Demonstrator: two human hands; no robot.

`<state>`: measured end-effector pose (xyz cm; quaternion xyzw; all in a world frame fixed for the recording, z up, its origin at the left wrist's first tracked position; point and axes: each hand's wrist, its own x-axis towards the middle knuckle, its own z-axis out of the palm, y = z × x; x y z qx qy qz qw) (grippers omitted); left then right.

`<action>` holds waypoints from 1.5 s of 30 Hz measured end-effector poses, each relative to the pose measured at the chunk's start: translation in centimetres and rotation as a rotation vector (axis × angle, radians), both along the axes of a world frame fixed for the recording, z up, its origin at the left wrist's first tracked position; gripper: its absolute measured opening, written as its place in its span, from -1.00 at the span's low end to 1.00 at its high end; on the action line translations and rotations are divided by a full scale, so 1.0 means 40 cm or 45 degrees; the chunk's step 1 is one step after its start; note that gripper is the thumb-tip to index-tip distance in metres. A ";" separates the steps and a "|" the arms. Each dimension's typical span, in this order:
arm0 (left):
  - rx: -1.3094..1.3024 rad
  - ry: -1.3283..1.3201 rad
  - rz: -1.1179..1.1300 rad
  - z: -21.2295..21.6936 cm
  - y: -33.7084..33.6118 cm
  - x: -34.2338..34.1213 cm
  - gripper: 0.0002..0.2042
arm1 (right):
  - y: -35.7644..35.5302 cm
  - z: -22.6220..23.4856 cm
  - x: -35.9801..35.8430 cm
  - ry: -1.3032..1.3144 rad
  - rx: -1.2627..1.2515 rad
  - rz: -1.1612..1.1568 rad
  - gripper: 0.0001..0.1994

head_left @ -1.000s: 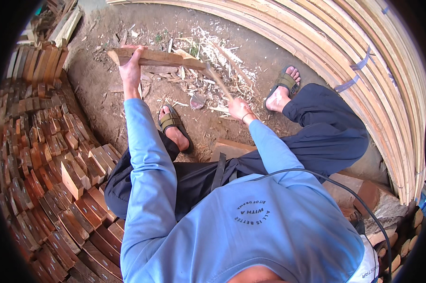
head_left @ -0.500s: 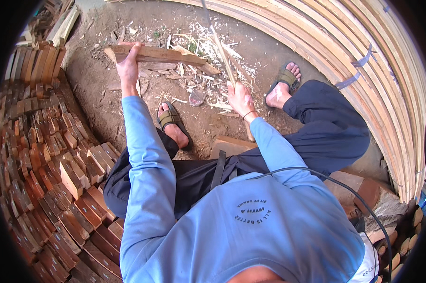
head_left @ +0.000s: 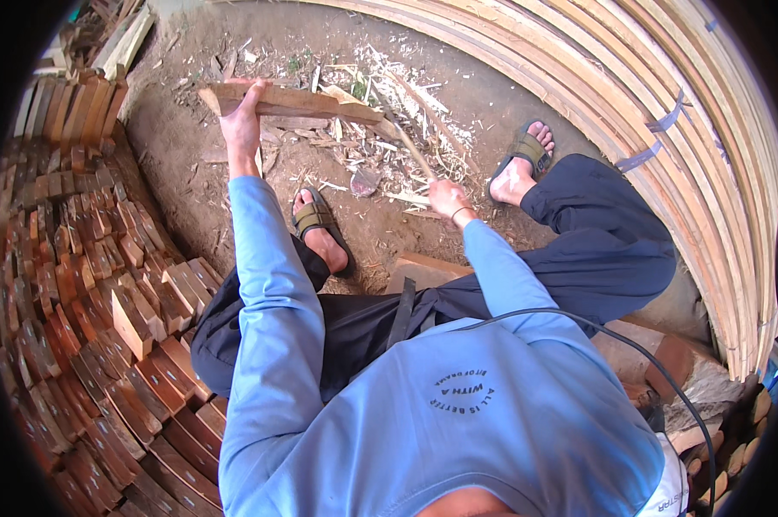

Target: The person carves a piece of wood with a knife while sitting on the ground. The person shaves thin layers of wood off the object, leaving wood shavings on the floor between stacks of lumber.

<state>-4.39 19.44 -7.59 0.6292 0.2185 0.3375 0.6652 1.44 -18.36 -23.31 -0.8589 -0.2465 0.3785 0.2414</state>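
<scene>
My left hand is wrapped round one end of a rough-sided wooden board, held above the dirt. The board points to the right. In my right hand is a long, pale wooden-handled tool, gripped low on the handle. It slants up and left, and its far end meets or overlaps the board's right end. The blade end is too thin and blurred to make out, so I cannot tell whether it is in the wood.
Pale wood chips litter the dirt ground. Stacked reddish wood blocks fill the left side. Long bundled planks curve along the right. My sandalled feet stand apart, and a black cable crosses my right side.
The tool has swung down from a raised, steeper angle, bringing its far end to the board's right end. My right hand has shifted slightly down and right; the left keeps its hold.
</scene>
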 end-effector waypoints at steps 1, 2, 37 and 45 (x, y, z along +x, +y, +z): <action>0.038 0.001 0.014 0.000 0.001 -0.008 -0.84 | 0.000 0.010 0.018 0.012 0.006 -0.083 -0.46; 0.054 0.016 0.012 0.006 0.016 0.001 -0.85 | 0.006 0.020 0.036 0.025 0.011 -0.167 -0.46; -0.001 0.028 -0.009 0.009 -0.003 0.005 -0.88 | 0.026 0.026 0.005 -0.179 0.100 -0.165 -0.53; 0.023 0.038 0.018 -0.014 0.006 -0.017 -0.88 | 0.056 0.111 0.011 -0.207 0.254 -0.259 -0.47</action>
